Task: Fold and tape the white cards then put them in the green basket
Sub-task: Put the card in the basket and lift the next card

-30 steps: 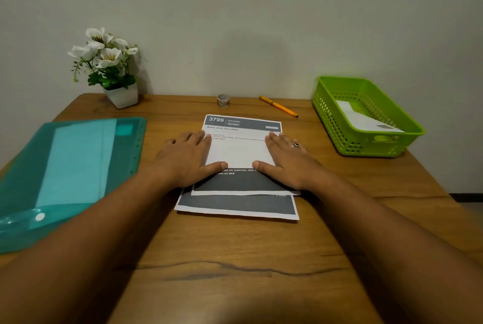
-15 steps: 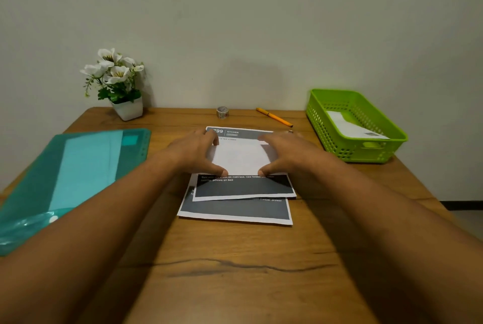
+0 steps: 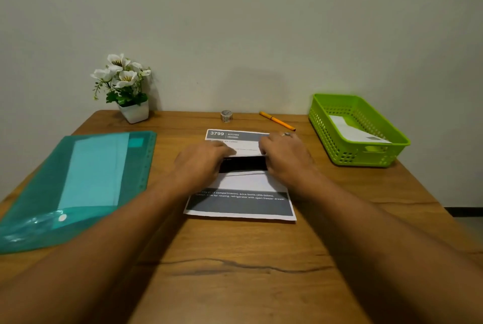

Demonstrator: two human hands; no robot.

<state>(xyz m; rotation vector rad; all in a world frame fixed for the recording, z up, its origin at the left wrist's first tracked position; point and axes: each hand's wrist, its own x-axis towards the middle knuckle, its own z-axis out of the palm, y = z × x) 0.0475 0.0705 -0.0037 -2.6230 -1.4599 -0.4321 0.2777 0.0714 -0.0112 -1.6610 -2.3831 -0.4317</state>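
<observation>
Head view: wooden table [image 3: 235, 258], teal folder [image 3: 86, 180] at left, green basket [image 3: 324, 125] at right with one folded card [image 3: 350, 130] inside. In the centre, left hand [image 3: 201, 161] and right hand [image 3: 285, 156] pinch the raised near flap of the top white card [image 3: 240, 135], hiding its sides, over a second card [image 3: 239, 205]. Flower pot [image 3: 134, 112], orange pen [image 3: 277, 121] and tape roll [image 3: 226, 116] sit along the far edge.

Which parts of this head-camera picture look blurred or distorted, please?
Head view: the left hand and right hand are motion-blurred, as is the top card between them; print on the lower card reads clearly; glare streaks the teal folder; the table splays from the wide lens.
</observation>
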